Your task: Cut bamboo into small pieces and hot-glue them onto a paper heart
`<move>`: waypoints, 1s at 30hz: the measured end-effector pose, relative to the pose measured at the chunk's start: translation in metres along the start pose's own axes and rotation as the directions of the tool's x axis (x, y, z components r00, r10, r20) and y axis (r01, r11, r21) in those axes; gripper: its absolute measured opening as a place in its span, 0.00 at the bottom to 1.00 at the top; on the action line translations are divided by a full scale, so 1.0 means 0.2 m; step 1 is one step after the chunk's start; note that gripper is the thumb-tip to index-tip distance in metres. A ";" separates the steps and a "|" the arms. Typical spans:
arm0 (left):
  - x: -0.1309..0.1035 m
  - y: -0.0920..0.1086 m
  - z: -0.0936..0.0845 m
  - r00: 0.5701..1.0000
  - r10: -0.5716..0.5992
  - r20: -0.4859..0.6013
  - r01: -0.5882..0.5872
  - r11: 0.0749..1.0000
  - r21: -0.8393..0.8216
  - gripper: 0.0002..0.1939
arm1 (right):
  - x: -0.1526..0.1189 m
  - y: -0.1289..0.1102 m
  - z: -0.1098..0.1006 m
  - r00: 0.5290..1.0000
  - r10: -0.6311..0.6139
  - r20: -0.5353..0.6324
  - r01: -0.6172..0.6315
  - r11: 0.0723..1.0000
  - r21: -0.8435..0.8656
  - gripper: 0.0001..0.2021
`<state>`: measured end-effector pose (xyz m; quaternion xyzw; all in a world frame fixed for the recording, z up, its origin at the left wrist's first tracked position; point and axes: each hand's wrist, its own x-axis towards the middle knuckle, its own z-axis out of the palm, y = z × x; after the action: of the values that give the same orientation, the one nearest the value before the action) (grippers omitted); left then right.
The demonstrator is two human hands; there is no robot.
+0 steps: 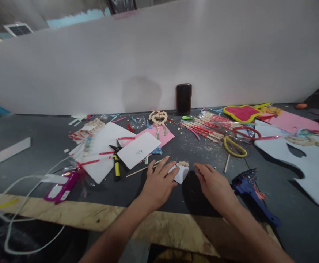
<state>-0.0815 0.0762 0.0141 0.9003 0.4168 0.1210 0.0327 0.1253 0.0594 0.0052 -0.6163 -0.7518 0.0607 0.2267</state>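
A small piece of white card (181,175) lies on the dark table, with a row of beige bits (182,164) along its far edge. My left hand (159,180) rests flat with its fingers spread, the fingertips over the card's left side. To the right of the card, my right hand (215,184) has thumb and forefinger pinched together; whatever is between them is too small to make out. Beyond my left fingers lies a thin wooden stick (140,171). A blue glue gun (254,195) lies beside my right wrist.
Left of my hands are a white marked card (139,150), yellow-and-black pliers (117,168) and a purple device (62,187) with a white cable. Scissors with red and yellow handles (235,148) and bundled sticks (203,128) lie to the right. A phone (183,98) leans against the white panel.
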 end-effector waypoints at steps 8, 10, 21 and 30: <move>0.11 -0.07 0.08 0.985 0.161 0.057 -0.167 0.979 0.118 0.24 | 0.13 -0.01 0.06 0.995 0.081 0.050 -0.080 0.997 -0.013 0.11; 0.11 -0.07 0.09 0.986 0.155 0.061 -0.161 0.981 0.109 0.24 | 0.13 0.00 0.07 0.995 0.086 0.059 -0.085 0.996 -0.011 0.11; 0.13 -0.07 0.10 0.983 0.169 0.074 -0.173 0.983 0.064 0.24 | 0.15 0.00 0.09 0.998 0.050 0.050 -0.050 0.999 0.009 0.10; 0.14 -0.08 0.10 0.981 0.179 0.074 -0.184 0.980 0.076 0.24 | 0.15 -0.01 0.08 0.998 0.029 0.054 -0.030 0.999 0.025 0.11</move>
<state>-0.0711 0.1076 -0.0032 0.9388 0.3362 0.0757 -0.0019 0.1125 0.0912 -0.0004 -0.6225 -0.7476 0.0904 0.2132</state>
